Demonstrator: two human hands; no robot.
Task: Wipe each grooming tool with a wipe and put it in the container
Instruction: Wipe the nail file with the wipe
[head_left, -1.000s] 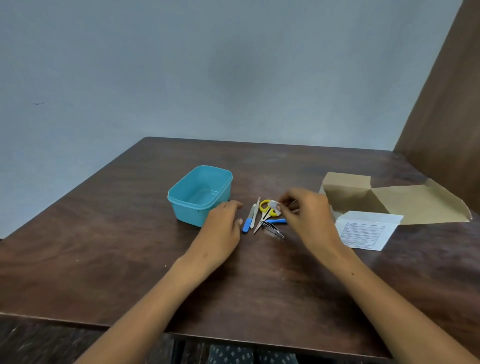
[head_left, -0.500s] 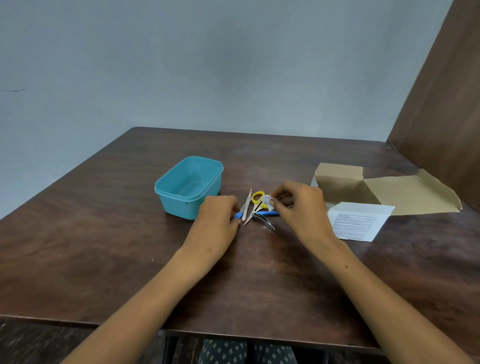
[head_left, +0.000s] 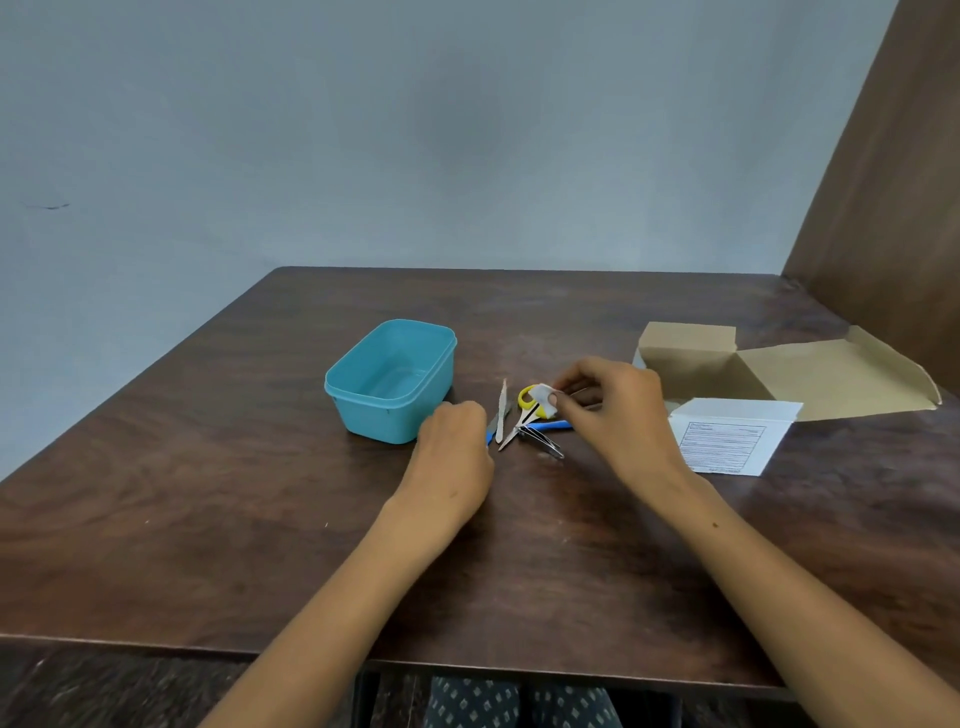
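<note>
Progress: basically zero. Container (head_left: 390, 382) (teal tub, left of the tool pile) looks empty, nothing wiped or dropped in yet as far as I can see.

Tools are all in one heap at table centre, just right of the tub: nail file (head_left: 502, 410), yellow-handled scissors (head_left: 527, 402), blue-handled tool (head_left: 551, 425), metal clipper (head_left: 543, 441). They overlap, so picking singles = fiddly.

Right hand (head_left: 618, 410) pinches a small white wipe (head_left: 545, 397) btwn thumb + fingertips, held just over the scissors handle. Contact w/ scissors: can't tell.

Left hand (head_left: 457, 447) sits fingers curled at the near-left edge of the pile, over the end of a blue-tipped tool (head_left: 490, 434). Whether it's actually gripping it is hidden, can't tell.

Left to do: wipe every tool, move each to tub.

Around: opened cardboard box (head_left: 769, 369) far right, white printed packet (head_left: 727, 439) in front of it, both on table (head_left: 208, 493) right of the hands. Neither blocks the path pile → tub. Only real obstruction is the tangle itself.
</note>
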